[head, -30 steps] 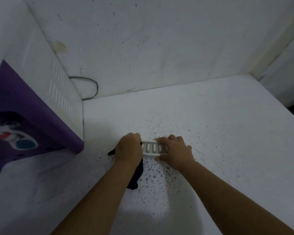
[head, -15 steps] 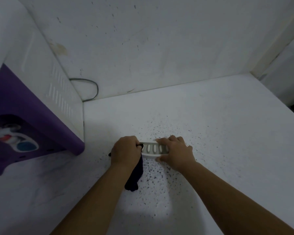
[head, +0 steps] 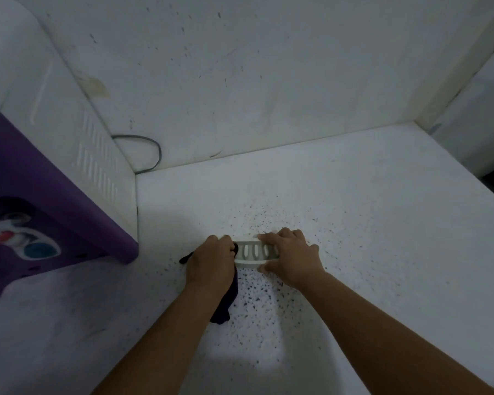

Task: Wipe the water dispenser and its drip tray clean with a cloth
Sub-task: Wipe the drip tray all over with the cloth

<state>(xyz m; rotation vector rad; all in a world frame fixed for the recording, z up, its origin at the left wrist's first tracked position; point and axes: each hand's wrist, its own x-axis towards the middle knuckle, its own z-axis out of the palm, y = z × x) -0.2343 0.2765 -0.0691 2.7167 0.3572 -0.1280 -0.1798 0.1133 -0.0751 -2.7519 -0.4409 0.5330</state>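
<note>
A small white drip tray point(head: 254, 253) with oval slots lies on the speckled white counter point(head: 354, 223). My right hand point(head: 293, 256) grips its right end, thumb on the near rim. My left hand point(head: 211, 259) presses a dark cloth point(head: 226, 303) against the tray's left end; most of the cloth hangs out below my wrist and a tip sticks out to the left. The white and purple water dispenser point(head: 54, 172) stands at the left, its red and blue taps visible low on the purple front.
A grey cable point(head: 151, 149) loops behind the dispenser along the white back wall. Dark specks are scattered on the counter around the tray. A wall corner and a dark gap sit at the far right edge.
My left hand has shifted slightly on the tray's left end and the cloth's hanging part has swung a little. The right hand and tray stay put.
</note>
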